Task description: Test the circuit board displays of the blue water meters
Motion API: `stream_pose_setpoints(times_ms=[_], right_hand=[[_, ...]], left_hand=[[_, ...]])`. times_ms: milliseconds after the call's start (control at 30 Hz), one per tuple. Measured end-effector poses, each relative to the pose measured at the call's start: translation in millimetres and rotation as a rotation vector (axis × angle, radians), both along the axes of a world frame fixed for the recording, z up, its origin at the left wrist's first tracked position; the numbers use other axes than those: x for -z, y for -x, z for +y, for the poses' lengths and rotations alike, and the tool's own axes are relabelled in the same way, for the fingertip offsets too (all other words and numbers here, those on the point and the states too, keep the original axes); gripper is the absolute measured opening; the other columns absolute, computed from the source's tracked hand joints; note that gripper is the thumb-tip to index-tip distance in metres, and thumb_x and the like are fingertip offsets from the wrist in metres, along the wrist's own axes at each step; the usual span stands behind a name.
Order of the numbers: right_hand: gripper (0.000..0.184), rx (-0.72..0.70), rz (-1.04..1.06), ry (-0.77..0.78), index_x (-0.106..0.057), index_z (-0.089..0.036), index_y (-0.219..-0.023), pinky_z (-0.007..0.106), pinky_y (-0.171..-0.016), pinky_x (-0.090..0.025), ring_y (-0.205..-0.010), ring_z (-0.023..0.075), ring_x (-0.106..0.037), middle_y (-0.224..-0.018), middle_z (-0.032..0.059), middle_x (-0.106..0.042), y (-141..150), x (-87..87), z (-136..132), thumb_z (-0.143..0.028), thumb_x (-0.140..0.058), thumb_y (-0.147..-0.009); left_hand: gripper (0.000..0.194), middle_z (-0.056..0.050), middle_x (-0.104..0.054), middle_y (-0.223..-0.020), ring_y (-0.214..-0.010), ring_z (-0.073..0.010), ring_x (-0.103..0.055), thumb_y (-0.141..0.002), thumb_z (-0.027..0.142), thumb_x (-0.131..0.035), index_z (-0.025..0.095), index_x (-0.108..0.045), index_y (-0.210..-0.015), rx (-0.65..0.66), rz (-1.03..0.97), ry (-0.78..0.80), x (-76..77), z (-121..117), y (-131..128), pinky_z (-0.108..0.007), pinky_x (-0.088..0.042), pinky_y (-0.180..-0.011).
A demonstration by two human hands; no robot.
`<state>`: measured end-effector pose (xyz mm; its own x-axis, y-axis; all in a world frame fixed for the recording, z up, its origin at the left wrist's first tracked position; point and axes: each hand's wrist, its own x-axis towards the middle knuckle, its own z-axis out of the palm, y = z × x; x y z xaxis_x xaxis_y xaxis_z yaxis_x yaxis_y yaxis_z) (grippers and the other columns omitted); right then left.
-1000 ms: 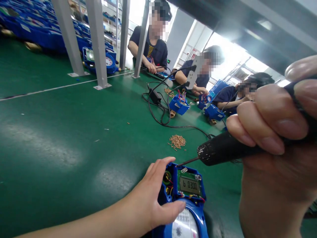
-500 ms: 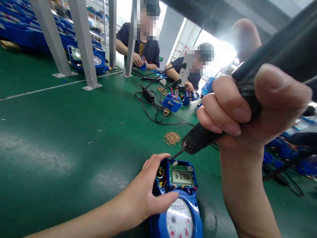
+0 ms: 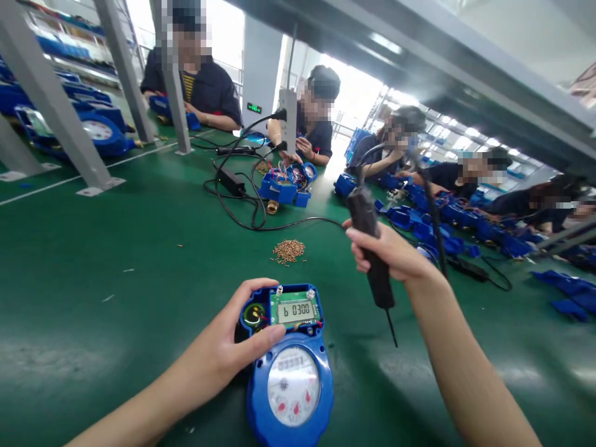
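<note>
A blue water meter point(image 3: 291, 372) lies on the green table point(image 3: 116, 273) in front of me, with a white dial and an open top showing a green circuit board and a lit display. My left hand point(image 3: 233, 344) grips the meter's left side, thumb on its face. My right hand point(image 3: 391, 251) is closed round a black electric screwdriver point(image 3: 370, 248). The tool hangs upright with its thin bit pointing down, to the right of the meter and clear of it.
A small heap of brass screws point(image 3: 288, 250) lies beyond the meter. Black cables and an adapter point(image 3: 230, 181) run across the table to another opened blue meter point(image 3: 286, 186). Several people sit working along the far side. Grey posts point(image 3: 60, 118) stand at the left.
My right hand has drawn the screwdriver back from the meter's top edge and swung it upright to the right. The view has shifted; my left hand stays on the meter.
</note>
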<state>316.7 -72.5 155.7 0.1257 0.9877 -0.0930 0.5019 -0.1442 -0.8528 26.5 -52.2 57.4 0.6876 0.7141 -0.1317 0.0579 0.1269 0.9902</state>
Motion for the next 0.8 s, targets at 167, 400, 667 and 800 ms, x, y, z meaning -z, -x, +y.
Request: stream_pose_setpoints(times_ms=[167, 400, 667, 800], right_hand=[[0.040, 0.158, -0.398, 0.150, -0.051, -0.019, -0.109, 0.026, -0.054, -0.047, -0.058, 0.0153, -0.060, -0.074, 0.0012, -0.062, -17.1, 77.6, 5.6, -0.049, -0.067, -0.088], [0.034, 0.349, -0.726, 0.046, -0.058, -0.013, -0.118, 0.050, -0.093, -0.049, -0.123, 0.0395, -0.051, -0.128, 0.0245, -0.057, -14.1, 122.0, 11.8, -0.024, -0.069, -0.088], [0.070, 0.179, -0.627, -0.094, -0.038, -0.009, -0.153, 0.061, -0.124, -0.003, -0.154, 0.0408, -0.008, -0.166, 0.0246, -0.013, 8.1, 130.8, -13.5, -0.013, -0.066, -0.089], [0.052, -0.071, -0.389, -0.099, -0.045, -0.020, -0.151, 0.046, -0.125, -0.023, -0.153, 0.0256, -0.027, -0.163, 0.0129, -0.032, 31.3, 116.4, -45.5, -0.039, -0.049, -0.102]], left_hand=[[0.065, -0.005, -0.070, -0.127, -0.111, -0.0258, -0.068, -0.079, 0.053, -0.075, 0.028, -0.046, -0.132, -0.078, 0.067, 0.022, -3.4, -4.0, -4.6, -0.034, -0.053, -0.096], [0.070, -0.005, -0.070, -0.126, -0.107, -0.0260, -0.070, -0.077, 0.051, -0.076, 0.028, -0.046, -0.136, -0.164, 0.087, 0.045, -1.0, -10.4, -9.6, -0.030, -0.056, -0.092], [0.069, -0.006, -0.065, -0.134, -0.116, -0.0281, -0.066, -0.078, 0.054, -0.073, 0.028, -0.046, -0.136, -0.171, 0.119, -0.030, 2.7, -9.9, -8.9, -0.034, -0.052, -0.100], [0.067, -0.005, -0.065, -0.134, -0.117, -0.0278, -0.065, -0.078, 0.054, -0.073, 0.028, -0.048, -0.135, -0.169, 0.103, -0.057, 2.4, -10.8, -8.8, -0.033, -0.052, -0.100]])
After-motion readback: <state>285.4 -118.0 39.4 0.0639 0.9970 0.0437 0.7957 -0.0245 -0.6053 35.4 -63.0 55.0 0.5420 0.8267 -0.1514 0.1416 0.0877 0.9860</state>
